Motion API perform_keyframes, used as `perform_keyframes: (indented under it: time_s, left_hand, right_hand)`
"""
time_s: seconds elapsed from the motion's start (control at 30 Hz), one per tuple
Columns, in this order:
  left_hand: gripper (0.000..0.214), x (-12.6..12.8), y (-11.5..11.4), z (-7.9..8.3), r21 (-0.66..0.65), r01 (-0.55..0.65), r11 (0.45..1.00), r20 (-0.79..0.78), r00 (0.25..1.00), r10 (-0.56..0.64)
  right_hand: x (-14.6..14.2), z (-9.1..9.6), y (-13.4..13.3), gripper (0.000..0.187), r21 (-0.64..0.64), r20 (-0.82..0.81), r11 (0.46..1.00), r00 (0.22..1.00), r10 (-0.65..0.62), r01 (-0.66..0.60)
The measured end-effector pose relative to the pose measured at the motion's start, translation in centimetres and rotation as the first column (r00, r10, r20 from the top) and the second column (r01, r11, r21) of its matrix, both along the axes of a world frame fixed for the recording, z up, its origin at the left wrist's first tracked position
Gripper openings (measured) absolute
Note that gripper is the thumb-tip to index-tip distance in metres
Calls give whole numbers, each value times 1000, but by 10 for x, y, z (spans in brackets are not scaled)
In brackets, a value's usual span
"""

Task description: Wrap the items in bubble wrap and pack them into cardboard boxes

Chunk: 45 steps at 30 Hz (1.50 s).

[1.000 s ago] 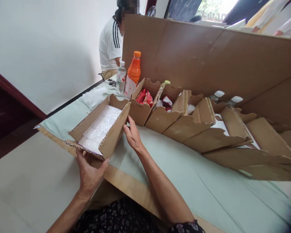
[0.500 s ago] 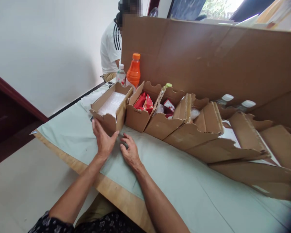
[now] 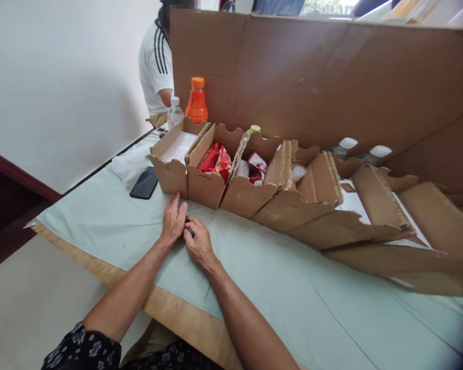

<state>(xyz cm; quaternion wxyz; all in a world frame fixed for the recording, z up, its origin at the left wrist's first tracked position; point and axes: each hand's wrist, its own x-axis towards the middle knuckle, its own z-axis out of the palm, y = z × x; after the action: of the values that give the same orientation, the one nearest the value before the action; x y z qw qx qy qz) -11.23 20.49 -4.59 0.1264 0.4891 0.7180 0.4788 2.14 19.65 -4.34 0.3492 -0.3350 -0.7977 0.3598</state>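
Observation:
At the left end of the row, the cardboard box holds bubble wrap and stands against the neighbouring cardboard box with red snack packets. My left hand rests on the cloth just in front of these boxes, fingers stretched out, holding nothing. Close beside it, my right hand has its fingers curled. A small dark thing shows between its thumb and fingers; what it is I cannot make out. A black phone lies left of the end box.
More cardboard boxes run to the right along a tall cardboard panel. An orange bottle and a clear bottle stand behind the left end. A pale green cloth covers the table. A person sits beyond.
The end box has moved right against its neighbour, closing the gap. My left hand has come off it and closer to my right hand. The phone now shows fully. The view has shifted.

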Motion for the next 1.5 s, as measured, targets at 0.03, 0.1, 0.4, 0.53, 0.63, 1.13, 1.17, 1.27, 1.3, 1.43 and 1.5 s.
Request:
perform_keyframes:
  time_s: [0.03, 0.1, 0.4, 0.53, 0.63, 1.13, 1.17, 1.27, 1.3, 1.43, 1.5]
  left_hand:
    - [62, -1, 0, 1, -6, -2, 1000, -16, 1000, 2]
    - [64, -2, 0, 4, -20, 0, 1000, -49, 999, -1]
    - [68, 2, -9, 15, -156, 33, 987, -206, 976, -65]
    - [69, 19, -41, 22, -238, 146, 960, -326, 919, -221]
    - [63, 27, -74, 21, -296, 213, 931, -388, 864, -321]
    - [66, 34, -128, 21, -433, 163, 887, -608, 674, -420]
    - [66, 34, -128, 21, -432, 161, 888, -612, 671, -419]
    - [65, 33, -127, 18, -430, 161, 889, -626, 656, -421]
    - [65, 32, -127, 17, -428, 162, 889, -629, 653, -422]
    - [67, 31, -127, 16, -425, 158, 892, -630, 656, -416]
    - [67, 31, -126, 16, -434, 158, 887, -622, 660, -421]
  right_hand:
    - [-1, 0, 1, 26, 10, 21, 1000, 1000, -3, 2]
    - [-4, 2, 2, 30, 35, 71, 999, 997, -5, 2]
    - [6, 9, -61, 34, 225, 350, 971, 937, -8, -76]
    - [32, 11, -112, 46, 344, 438, 933, 897, -63, -102]
    - [46, 13, -140, 42, 418, 474, 902, 873, -114, -109]
    - [266, 56, -133, 46, 304, 520, 722, 527, -672, 621]
    - [286, 54, -134, 48, 320, 539, 667, 450, -712, 673]
    - [323, 36, -160, 47, 365, 599, 583, 296, -744, 726]
    - [328, 29, -173, 47, 380, 615, 572, 263, -743, 727]
    - [330, 8, -209, 51, 435, 642, 542, 175, -747, 719]
    - [329, 5, -212, 52, 454, 641, 533, 154, -752, 714]
